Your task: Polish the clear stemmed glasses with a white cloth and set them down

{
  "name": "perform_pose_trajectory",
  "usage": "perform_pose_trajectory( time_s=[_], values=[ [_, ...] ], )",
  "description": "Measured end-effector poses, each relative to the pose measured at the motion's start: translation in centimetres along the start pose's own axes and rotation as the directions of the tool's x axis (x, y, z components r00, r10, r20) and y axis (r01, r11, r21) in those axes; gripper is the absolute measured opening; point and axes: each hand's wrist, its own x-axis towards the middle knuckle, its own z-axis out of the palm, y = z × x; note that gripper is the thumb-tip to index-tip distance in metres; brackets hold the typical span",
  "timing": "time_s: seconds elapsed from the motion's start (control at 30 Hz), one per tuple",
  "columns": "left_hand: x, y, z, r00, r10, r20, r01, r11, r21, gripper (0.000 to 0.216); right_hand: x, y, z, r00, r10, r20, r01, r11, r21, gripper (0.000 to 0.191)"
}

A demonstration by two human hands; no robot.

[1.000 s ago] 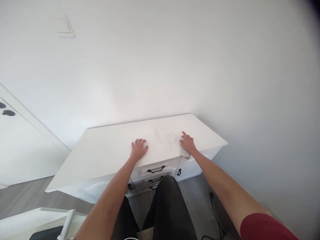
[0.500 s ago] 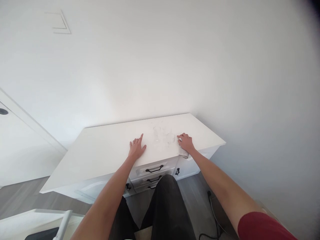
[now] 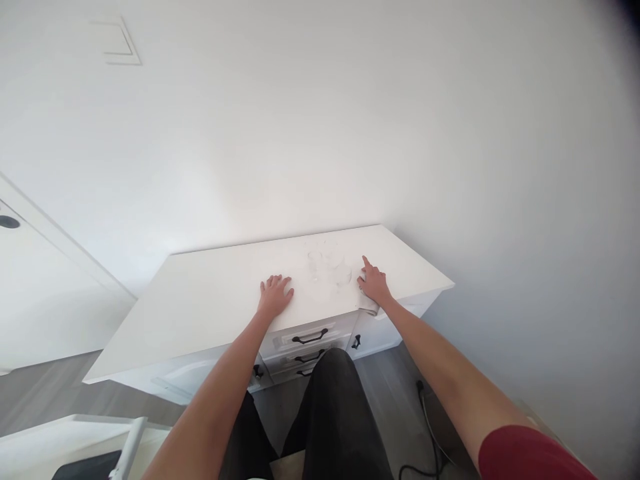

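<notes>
My left hand [image 3: 275, 294] lies flat, fingers apart, on the top of a white dresser [image 3: 210, 300] near its front edge. My right hand [image 3: 373, 285] rests palm down on a pale cloth [image 3: 369, 305] at the front edge, index finger stretched forward. Between the two hands stand a few clear glasses [image 3: 330, 267], faint against the white top. Neither hand touches the glasses.
The dresser has drawers with black handles [image 3: 310, 339] below the hands. My dark-trousered leg [image 3: 335, 413] is in front of it. A black cable [image 3: 430, 433] lies on the grey floor at right. White walls stand behind and to the right; a white door [image 3: 30, 293] at left.
My left hand's fingers have drawn back flat after the index finger pointed forward. My right index finger has stretched out again. The view shifted slightly.
</notes>
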Motion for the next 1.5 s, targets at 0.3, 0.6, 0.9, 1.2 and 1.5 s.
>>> perform_pose_trajectory(
  time_s=[0.3,0.6,0.9,1.2,1.5],
  values=[
    [0.0,-0.2,0.4,0.997,0.042,-0.058,-0.043,0.999,-0.025,0.046,-0.1,0.1,0.0,0.998,-0.053,0.027,0.053,0.999,0.011,0.037],
    [3.6,0.4,-0.1,0.954,0.287,-0.08,-0.296,0.944,-0.146,0.043,-0.1,0.2,-1.5,0.877,-0.417,0.238,0.383,0.906,0.178,0.062],
    [8.0,1.7,1.4,0.89,0.425,0.163,-0.375,0.888,-0.265,0.06,1.0,-0.7,-1.5,0.747,-0.511,0.425,0.485,0.856,0.178,0.072],
    [8.4,2.2,1.2,0.848,0.452,0.276,-0.397,0.888,-0.232,0.058,4.3,-5.4,0.3,0.634,-0.643,0.429,0.602,0.759,0.249,0.072],
    [8.2,2.5,1.4,0.905,0.341,0.253,-0.297,0.934,-0.197,0.052,4.8,-6.8,0.7,0.664,-0.57,0.483,0.539,0.813,0.22,0.067]
  ],
)
